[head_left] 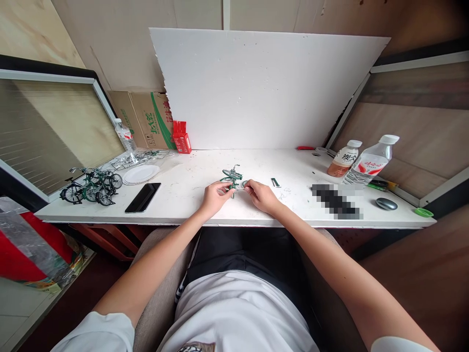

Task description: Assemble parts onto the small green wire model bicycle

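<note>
At the table's middle, my left hand [214,199] is closed in a pinch on a small green model bicycle part [233,187]. My right hand [263,196] comes in from the other side with its fingertips pinched together. A thin pale line runs from those fingertips to the green part; I cannot make out what it is. Just behind the hands lies a partly built model bicycle piece [231,173] with a wheel and handlebar. Part of a small wheel [245,184] shows by my right fingertips. A flat green piece [275,182] lies farther right.
Several model bicycles [91,186] stand at the left, near a black phone [142,197] and white plates [141,174]. Bottles [372,161] and a computer mouse [386,204] are at the right. A white foam board [271,88] leans behind the table, beside a red box [182,138].
</note>
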Available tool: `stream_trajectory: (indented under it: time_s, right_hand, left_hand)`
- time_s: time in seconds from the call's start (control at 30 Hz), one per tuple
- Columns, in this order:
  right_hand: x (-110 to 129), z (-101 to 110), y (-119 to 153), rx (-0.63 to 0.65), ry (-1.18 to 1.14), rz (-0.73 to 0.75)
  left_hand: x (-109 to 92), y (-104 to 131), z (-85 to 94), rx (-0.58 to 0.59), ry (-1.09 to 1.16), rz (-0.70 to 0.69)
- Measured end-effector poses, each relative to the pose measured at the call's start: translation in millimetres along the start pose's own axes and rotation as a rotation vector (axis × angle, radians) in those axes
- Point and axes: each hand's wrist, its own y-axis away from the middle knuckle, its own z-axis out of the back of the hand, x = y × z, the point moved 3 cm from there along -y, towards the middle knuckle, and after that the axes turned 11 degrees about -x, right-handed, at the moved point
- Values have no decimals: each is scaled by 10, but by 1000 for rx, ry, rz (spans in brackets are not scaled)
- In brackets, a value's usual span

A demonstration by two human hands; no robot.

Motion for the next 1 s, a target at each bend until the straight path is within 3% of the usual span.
stream_trajectory:
  time_s: [0.17, 0.47, 1.0]
  right_hand:
    - [52, 31, 5, 6, 27, -13]
    - [60, -9, 22, 58, 157, 134]
    - [-3, -45, -4, 56, 27, 23]
  left_hand:
    - [-59, 9, 7, -22, -43, -33]
    - [-168, 67, -1, -19, -177, -225]
    - [-144, 98, -39, 85, -140, -301]
